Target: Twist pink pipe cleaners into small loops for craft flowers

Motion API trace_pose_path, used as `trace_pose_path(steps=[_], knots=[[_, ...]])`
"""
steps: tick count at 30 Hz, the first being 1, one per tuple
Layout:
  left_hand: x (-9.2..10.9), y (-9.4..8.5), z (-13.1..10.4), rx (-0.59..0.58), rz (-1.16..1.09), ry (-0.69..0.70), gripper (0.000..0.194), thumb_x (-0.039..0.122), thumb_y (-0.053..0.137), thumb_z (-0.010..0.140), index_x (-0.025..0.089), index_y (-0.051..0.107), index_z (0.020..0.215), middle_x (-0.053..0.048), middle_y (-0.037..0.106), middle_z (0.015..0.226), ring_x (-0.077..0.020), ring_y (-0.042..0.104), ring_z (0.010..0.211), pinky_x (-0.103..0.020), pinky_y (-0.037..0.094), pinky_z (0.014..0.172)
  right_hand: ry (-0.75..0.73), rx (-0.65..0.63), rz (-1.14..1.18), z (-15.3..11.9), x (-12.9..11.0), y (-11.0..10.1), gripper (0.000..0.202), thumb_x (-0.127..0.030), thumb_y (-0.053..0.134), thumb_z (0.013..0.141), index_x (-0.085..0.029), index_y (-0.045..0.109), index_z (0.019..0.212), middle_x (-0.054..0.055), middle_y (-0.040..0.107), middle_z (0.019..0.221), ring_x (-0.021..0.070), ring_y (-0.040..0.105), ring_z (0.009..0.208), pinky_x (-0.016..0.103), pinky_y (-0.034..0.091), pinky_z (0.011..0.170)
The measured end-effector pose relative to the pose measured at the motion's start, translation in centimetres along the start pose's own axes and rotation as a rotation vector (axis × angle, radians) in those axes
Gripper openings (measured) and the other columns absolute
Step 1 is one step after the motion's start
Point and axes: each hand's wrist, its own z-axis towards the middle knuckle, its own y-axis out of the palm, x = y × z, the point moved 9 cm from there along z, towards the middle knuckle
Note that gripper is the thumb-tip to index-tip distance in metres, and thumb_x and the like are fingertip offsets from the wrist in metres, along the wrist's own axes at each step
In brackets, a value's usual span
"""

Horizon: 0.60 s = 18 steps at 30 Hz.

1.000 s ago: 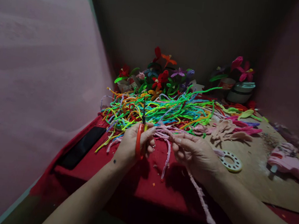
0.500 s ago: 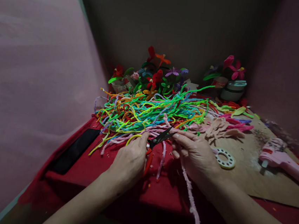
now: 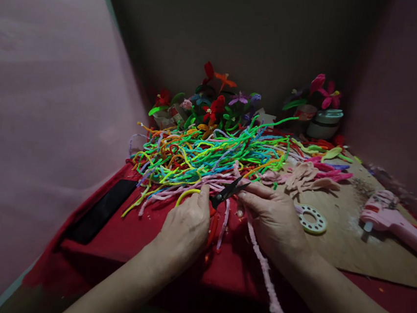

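Observation:
My left hand (image 3: 186, 221) is closed round the red handles of a pair of scissors (image 3: 223, 193). Their dark blades stand apart and point toward the fingertips of my other hand. Between finger and thumb, my right hand (image 3: 268, 209) pinches a pink pipe cleaner (image 3: 264, 267). Its short end sticks up past the blades, and the long fuzzy tail hangs down over the table's front edge. Just beyond both hands lies a tangled heap of coloured pipe cleaners (image 3: 201, 151), mostly green, yellow, blue and orange, with pink ones at the near side.
A black phone (image 3: 103, 210) lies on the red cloth (image 3: 126, 242) at left. On the right, a board (image 3: 347, 243) carries a white ring with holes (image 3: 312, 219), a pink glue gun (image 3: 383, 215) and beige petal shapes (image 3: 304, 178). Fuzzy flowers (image 3: 213, 108) and a lidded jar (image 3: 325, 123) stand behind.
The scissors and my left hand have moved slightly right, nearer my right fingers. The pink pipe cleaner's hanging tail has swung a little to the right.

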Motion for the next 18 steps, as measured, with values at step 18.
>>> trace_pose_path(steps=[18], knots=[[-0.22, 0.18, -0.08, 0.015, -0.013, 0.015, 0.055, 0.003, 0.032, 0.078, 0.006, 0.024, 0.132, -0.015, 0.061, 0.092, -0.0209, 0.062, 0.085, -0.028, 0.051, 0.064, 0.11, 0.066, 0.218, 0.37, 0.58, -0.46, 0.013, -0.009, 0.069, 0.054, -0.017, 0.069, 0.065, 0.0, 0.066, 0.065, 0.0102, 0.056, 0.058, 0.023, 0.043, 0.059]])
